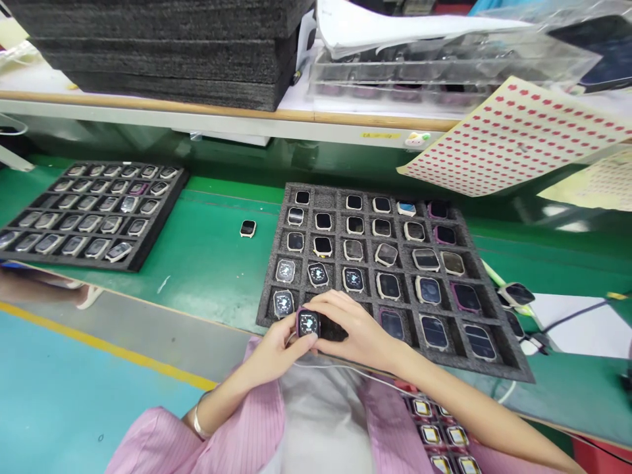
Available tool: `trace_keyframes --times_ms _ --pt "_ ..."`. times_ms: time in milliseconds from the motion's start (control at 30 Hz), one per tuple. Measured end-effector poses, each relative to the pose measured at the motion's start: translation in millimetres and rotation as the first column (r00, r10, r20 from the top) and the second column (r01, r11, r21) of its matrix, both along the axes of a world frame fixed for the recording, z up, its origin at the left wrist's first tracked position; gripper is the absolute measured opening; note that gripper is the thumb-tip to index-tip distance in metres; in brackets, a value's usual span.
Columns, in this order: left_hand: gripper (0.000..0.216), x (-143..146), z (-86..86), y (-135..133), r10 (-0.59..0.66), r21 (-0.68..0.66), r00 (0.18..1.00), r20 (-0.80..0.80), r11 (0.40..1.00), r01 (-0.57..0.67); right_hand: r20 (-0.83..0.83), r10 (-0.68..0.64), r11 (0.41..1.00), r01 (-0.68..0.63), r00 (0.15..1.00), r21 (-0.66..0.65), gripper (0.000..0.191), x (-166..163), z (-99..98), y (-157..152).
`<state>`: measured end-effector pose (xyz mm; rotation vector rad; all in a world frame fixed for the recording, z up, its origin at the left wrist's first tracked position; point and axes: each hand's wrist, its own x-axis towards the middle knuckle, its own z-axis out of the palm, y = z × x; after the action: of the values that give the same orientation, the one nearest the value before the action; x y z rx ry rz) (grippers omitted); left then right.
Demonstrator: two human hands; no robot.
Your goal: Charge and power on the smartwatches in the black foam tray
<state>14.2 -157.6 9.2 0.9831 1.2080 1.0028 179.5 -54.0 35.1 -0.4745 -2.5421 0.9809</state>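
Observation:
A smartwatch body (309, 323) with a purple frame and a lit dial is held between my two hands, over the front edge of a black foam tray (328, 197). My left hand (276, 349) grips it from the left side, thumb at its lower edge. From the right, the fingertips of my right hand (353, 329) touch its top and lower edges. A white cable (345, 368) runs from under the watch to the right; its end is hidden by my hands. Several watches sit in the tray, some with lit dials, such as a watch (284, 303) just left of my hands.
Left on the green bench stands another foam tray (162, 224) of watches. A single watch (248, 228) lies between the trays. Stacked black foam (172, 52) and clear plastic trays (395, 72) fill the shelf. A sticker sheet (518, 138) overhangs it. Packed items (432, 434) are by my lap.

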Motion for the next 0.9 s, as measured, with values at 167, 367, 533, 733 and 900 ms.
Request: trace_keyframes --times_ms 167,367,533,733,900 --pt "0.042 -1.7 1.4 -0.7 -0.015 0.051 1.000 0.012 0.999 0.015 -0.002 -0.017 1.000 0.017 1.000 0.015 0.038 -2.3 2.0 -2.6" --pt "0.034 0.2 0.5 1.2 0.045 0.041 0.999 -0.017 0.998 -0.044 0.001 -0.045 0.994 0.045 0.999 0.095 0.036 -4.1 1.8 -6.5" --pt "0.032 2.1 -0.1 0.6 0.082 0.036 0.996 0.034 0.996 -0.083 0.011 -0.042 0.992 0.040 0.999 0.119 0.036 -2.8 1.0 -8.4" --pt "0.035 3.7 3.5 0.9 0.110 0.019 0.992 0.063 0.994 -0.112 -0.006 -0.044 0.994 0.045 0.999 0.104 0.036 -2.8 -2.0 -8.7" --pt "0.033 3.9 3.3 0.9 0.104 0.018 0.993 0.049 0.994 -0.105 -0.019 -0.041 0.993 0.043 0.999 0.115 0.036 -2.7 -2.4 -8.8"
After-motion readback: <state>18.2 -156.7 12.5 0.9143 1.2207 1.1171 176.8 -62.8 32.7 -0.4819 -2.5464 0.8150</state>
